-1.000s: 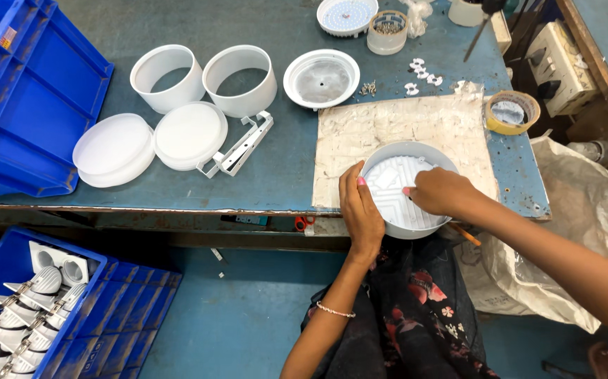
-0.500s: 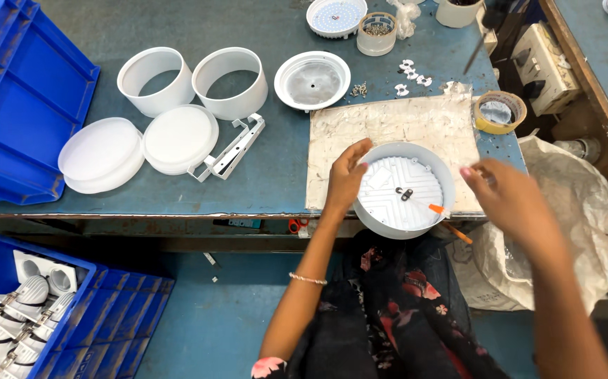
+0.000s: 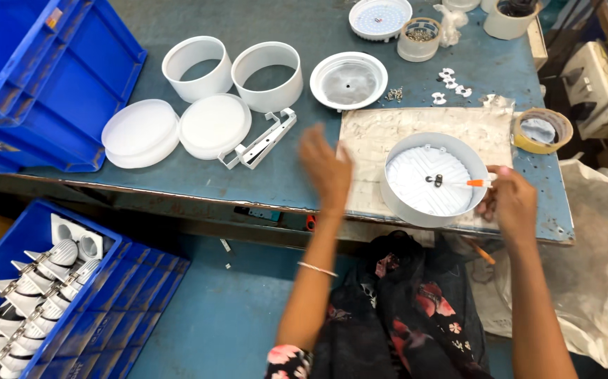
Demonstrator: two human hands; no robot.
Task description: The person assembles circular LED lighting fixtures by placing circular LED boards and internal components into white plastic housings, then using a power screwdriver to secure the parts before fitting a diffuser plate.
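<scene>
Centrally, a round white lamp housing [image 3: 435,180] sits open side up on a worn sheet of board [image 3: 367,137] near the front edge of the blue-green workbench [image 3: 304,28], with a small dark part on its ribbed inner plate. Touching its right rim, the right hand [image 3: 511,203] is closed around a thin tool with an orange tip [image 3: 479,182] that points in over the housing. To the housing's left, the left hand [image 3: 327,168] hovers blurred above the bench, fingers loosely spread and holding nothing. Further left lie a white metal bracket [image 3: 260,139], two white diffuser discs [image 3: 177,130] and two white rings [image 3: 234,67]. A roll of tape [image 3: 542,130] lies right of the board.
</scene>
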